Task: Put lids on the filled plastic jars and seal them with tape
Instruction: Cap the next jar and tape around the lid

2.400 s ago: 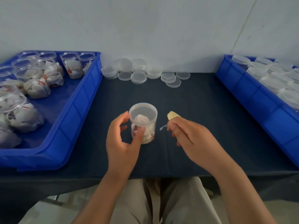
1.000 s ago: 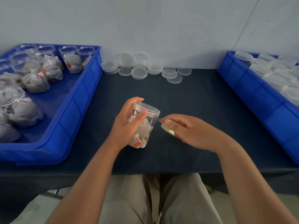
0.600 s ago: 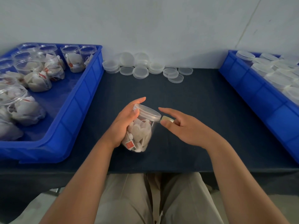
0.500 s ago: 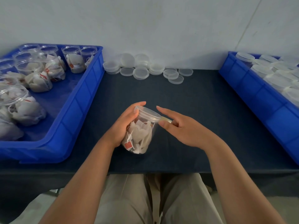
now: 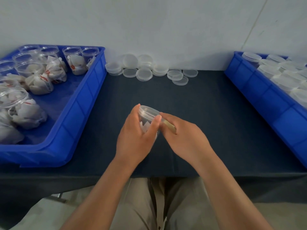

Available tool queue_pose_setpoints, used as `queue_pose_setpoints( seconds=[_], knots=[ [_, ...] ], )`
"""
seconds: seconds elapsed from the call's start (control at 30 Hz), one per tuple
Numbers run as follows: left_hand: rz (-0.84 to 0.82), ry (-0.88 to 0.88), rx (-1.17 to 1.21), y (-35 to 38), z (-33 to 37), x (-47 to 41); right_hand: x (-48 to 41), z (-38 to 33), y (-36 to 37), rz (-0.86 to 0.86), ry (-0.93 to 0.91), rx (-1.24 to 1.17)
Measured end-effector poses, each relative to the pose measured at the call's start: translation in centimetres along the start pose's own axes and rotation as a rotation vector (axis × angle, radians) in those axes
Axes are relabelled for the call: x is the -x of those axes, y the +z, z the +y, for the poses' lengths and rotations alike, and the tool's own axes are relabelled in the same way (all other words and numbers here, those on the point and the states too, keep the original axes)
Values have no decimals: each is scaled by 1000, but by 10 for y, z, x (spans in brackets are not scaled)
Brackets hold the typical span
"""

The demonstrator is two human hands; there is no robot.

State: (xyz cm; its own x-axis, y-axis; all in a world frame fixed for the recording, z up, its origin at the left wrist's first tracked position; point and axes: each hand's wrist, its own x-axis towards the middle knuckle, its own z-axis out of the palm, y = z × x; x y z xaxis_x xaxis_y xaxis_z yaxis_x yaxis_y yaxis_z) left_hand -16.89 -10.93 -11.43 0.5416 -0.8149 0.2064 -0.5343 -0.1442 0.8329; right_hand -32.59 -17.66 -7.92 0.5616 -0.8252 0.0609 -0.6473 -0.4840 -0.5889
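A clear plastic jar [image 5: 147, 116] with a lid on and white packets inside is tilted away from me over the dark table [image 5: 207, 113]. My left hand [image 5: 137, 136] grips the jar from the near side, thumb against its right wall. My right hand [image 5: 184, 140] holds a small yellowish tape roll [image 5: 169, 126] against the jar's right side; the tape strip itself is hidden between the hands.
A blue bin [image 5: 79, 117] on the left holds several open filled jars [image 5: 39, 80]. Loose clear lids [image 5: 144, 74] lie by the back wall. A second blue bin [image 5: 262, 97] on the right holds several lidded jars [image 5: 282, 77]. The table's front edge is near my lap.
The jar has been tipped from upright. My left hand has closed further over it, and my right hand has come in against its right side with the tape roll.
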Motion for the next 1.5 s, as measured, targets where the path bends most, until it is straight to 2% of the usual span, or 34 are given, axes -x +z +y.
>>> queue_pose_setpoints(
  seconds=[0.1,0.27,0.6,0.7,0.77,0.87,0.97,1.03,1.13,1.2,1.37,1.5],
  knots=[
    [86,-6,-58,2,-1,-2,-1,-1,3,1,-5,14],
    [32,-9,-64,-9,-7,-20,4,13,-4,-102,-15,-105],
    [-291,103,240,-30,-17,-44,-11,34,-14,-137,-43,-26],
    [-457,-43,411,-29,-24,-46,-16,24,-9,-134,-89,-44],
    [-503,-149,491,-28,-29,-45,-18,18,-5,-115,-94,-44],
    [-405,-152,502,-23,-28,-42,-16,12,-2,-94,-76,-26],
    [-46,12,308,-23,-22,-32,-13,9,-2,-56,-60,-10],
    [94,41,185,-24,-16,-22,-11,5,-1,-25,-61,26],
    [32,-16,54,-13,-3,-7,-7,-2,4,21,-92,81],
    [64,-49,33,-4,2,-3,-7,-5,8,39,-117,107],
    [126,-128,153,-10,0,-21,-4,4,6,-94,-81,-102],
    [16,-43,169,-22,-5,-34,-2,14,-7,-137,-145,-118]
  ],
)
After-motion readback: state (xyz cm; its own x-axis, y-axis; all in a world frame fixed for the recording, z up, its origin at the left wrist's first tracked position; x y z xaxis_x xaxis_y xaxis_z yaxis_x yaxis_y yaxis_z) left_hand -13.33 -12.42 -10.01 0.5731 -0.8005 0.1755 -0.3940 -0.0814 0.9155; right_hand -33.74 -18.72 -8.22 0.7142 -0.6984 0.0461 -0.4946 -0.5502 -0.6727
